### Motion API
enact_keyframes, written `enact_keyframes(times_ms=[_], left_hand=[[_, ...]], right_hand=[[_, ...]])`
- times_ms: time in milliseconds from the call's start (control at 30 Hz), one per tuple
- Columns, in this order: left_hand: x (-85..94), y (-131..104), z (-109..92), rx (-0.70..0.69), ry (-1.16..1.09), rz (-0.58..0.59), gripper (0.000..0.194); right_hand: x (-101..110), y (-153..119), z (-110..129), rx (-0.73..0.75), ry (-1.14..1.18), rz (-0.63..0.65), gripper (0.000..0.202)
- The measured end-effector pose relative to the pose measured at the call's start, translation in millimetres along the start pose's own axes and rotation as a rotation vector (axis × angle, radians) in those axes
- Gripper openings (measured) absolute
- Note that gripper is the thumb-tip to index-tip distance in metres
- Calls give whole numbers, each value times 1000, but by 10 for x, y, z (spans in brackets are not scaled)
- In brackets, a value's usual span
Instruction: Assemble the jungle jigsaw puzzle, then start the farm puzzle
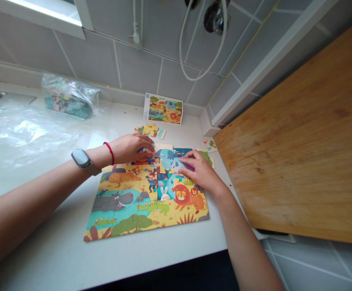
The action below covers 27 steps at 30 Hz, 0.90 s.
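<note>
Jigsaw puzzle [147, 198] lies flat on the white table [69, 246]. Its near part looks done: the hippo [115, 201], the crocodiles [154, 207] and the lions [183, 197] all fit together. Just past them, a blue-green patch with a white rabbit [164, 193] does not match the yellow land around it. It looks like a gap with another picture under it.

The right hand [201, 169] touches the elephant part [166, 158], thumb and pointer finger apart; I cannot tell if they pinch it. The left hand [130, 148] bends over the far left part. Its fingertips are partly hidden, so I cannot tell if they hold a piece. That wrist wears a watch [81, 158] and a red bracelet [109, 153].

The far side looks unfinished. Loose yellow pieces [150, 129] lie behind the puzzle, and one more piece [210, 145] lies near the wooden board [300, 137]. Farther back, a picture card [165, 109] leans on the wall [139, 66], and a clear bag [69, 97] holds colorful things at the left.
</note>
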<state>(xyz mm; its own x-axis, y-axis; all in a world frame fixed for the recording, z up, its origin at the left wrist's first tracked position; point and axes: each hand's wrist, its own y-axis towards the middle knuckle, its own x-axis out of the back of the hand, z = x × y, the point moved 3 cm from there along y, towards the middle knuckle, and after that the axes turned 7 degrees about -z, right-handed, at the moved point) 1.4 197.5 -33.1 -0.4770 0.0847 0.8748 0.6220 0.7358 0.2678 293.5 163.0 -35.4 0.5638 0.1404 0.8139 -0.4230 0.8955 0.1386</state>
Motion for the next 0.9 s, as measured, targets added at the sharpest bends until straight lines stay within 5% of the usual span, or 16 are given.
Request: enact_keyframes(times_ms=[300, 500, 667, 900], left_hand=[[10, 3, -73, 0, 53, 19, 34], [-49, -20, -212, 33, 143, -5, 39], [-247, -55, -449, 12, 183, -33, 68], [-428, -64, -541, -123, 233, -32, 46]], right_hand=[[33, -15, 43, -37, 8, 26, 40], [101, -52, 38, 67, -5, 88, 46], [125, -89, 23, 98, -53, 112, 43], [139, -130, 49, 150, -93, 106, 38]])
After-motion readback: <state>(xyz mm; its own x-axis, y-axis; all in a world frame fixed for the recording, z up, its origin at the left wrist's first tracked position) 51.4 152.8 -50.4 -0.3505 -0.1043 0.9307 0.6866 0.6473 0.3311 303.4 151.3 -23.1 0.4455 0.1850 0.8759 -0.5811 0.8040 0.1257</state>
